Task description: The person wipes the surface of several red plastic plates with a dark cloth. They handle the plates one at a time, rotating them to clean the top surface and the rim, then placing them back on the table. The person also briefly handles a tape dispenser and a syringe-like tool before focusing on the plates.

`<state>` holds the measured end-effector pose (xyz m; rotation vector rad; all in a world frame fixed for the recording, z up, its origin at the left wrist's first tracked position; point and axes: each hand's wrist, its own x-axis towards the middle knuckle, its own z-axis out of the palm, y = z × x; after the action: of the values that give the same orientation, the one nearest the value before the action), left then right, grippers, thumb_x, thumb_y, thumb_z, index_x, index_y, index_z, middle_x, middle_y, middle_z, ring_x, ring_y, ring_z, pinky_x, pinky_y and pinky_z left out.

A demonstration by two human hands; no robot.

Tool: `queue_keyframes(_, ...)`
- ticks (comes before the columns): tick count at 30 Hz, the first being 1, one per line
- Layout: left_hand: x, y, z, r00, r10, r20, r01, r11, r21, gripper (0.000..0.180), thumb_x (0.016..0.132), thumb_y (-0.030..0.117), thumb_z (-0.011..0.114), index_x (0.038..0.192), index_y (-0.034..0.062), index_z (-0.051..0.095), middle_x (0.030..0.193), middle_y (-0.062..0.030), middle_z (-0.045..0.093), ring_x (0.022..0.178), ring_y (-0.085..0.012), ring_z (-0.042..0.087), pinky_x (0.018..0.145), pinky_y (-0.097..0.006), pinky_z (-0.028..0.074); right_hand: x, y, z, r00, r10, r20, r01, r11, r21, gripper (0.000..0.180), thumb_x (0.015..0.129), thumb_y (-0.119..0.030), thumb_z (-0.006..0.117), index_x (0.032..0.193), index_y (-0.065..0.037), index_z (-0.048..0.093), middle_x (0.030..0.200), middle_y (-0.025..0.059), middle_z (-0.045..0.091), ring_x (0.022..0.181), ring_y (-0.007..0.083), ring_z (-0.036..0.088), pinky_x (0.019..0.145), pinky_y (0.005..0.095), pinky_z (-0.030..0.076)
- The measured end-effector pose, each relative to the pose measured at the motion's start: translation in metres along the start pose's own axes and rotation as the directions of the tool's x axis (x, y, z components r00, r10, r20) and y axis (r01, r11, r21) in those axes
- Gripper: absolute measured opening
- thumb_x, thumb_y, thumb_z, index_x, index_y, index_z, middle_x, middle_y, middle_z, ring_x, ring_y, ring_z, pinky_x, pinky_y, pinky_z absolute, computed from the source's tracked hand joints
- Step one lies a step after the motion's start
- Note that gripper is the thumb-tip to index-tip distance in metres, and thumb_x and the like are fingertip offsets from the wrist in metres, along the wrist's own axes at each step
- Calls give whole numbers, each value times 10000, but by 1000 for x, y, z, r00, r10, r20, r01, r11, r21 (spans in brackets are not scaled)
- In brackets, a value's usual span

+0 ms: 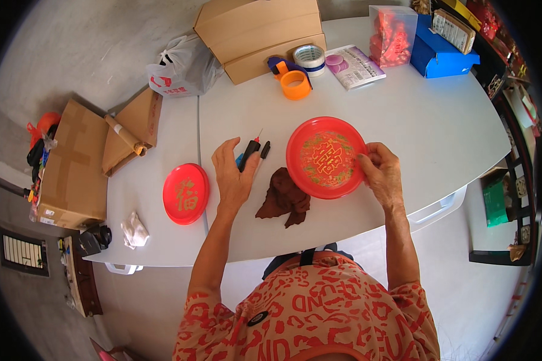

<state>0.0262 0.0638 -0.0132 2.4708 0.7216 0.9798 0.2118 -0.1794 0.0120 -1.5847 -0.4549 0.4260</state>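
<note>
My right hand [382,174] pinches the right rim of a round red plate [294,157] with a raised gold and green pattern, its face turned up. My left hand [230,180] is held over the table with thumb and fingers apart, nothing between them. Beside its fingers lie a black pointed tool with a thin metal tip [250,150] and a black-capped pen [265,150]; something blue shows partly behind the hand. A crumpled dark brown cloth [280,195] lies between my hands, just below the plate. A second red plate [173,195] with a gold character rests left of my left hand.
A white table [427,129] carries a wadded white tissue [135,231], an orange tape roll [295,86], a wider tape roll [310,55], a leaflet [356,67], a clear box of red items [392,36] and a blue box [441,54]. Cardboard boxes [78,168] and a plastic bag [183,66] stand leftward.
</note>
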Motion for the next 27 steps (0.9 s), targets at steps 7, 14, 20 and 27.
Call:
queue_keyframes(7, 9, 53, -23, 857, -198, 476, 510, 458, -728, 354, 966, 202, 526, 1250, -9, 521, 1174, -91, 589, 1048, -181, 587, 909, -327, 477, -9, -25, 57, 988, -118, 98, 115, 993, 42, 150, 884, -78, 632, 976, 32, 589, 619, 24, 588, 492, 62, 486, 442, 235, 397)
queue_keyframes(14, 31, -3, -60, 824, -458, 334, 372, -6, -928, 382, 956, 114, 514, 1310, -12, 450, 1282, -135, 542, 1180, -255, 544, 998, -449, 473, -39, 9, 100, 733, -620, 279, 669, 586, -457, 418, 712, -233, 777, 1084, -127, 620, 1213, 69, 521, 1051, 299, 491, 790, 413, 456)
queue_keyframes(20, 22, 0, -51, 796, -516, 316, 350, -33, -936, 407, 959, 56, 477, 1355, 12, 393, 1320, -132, 505, 1195, -254, 528, 991, -460, 485, -61, 50, 133, 696, -592, 406, 695, 413, -589, 237, 712, -151, 751, 935, -179, 677, 1137, 74, 541, 984, 296, 542, 761, 406, 473)
queue_keyframes(27, -2, 18, -19, 865, -272, 422, 438, -3, -899, 394, 987, 136, 498, 1358, 39, 408, 1262, -72, 525, 1102, -137, 532, 948, -300, 456, -56, -2, 120, 798, -510, -320, 430, 855, -290, 336, 770, 48, 684, 1081, -63, 621, 1185, 147, 496, 1013, 284, 586, 835, 360, 517)
